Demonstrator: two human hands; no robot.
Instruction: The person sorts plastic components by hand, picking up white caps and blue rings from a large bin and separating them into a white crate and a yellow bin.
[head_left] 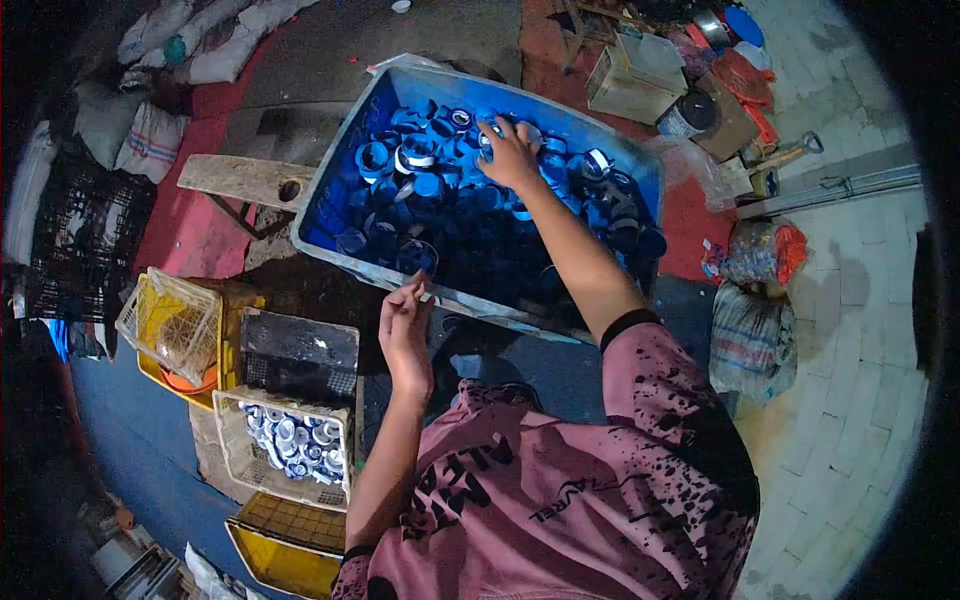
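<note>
The right hand [510, 152] reaches into the big blue tub [345, 160], fingers spread down on the pile of blue caps [420, 185] at its far side. The left hand [405, 325] waits near the tub's front edge, fingers pinched together on a tiny white bit [424, 296]. A white basket [232, 440] with more caps sits to the left.

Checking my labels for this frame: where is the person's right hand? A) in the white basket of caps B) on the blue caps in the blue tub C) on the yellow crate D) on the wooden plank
B: the right hand rests on blue caps inside the blue tub.
</note>
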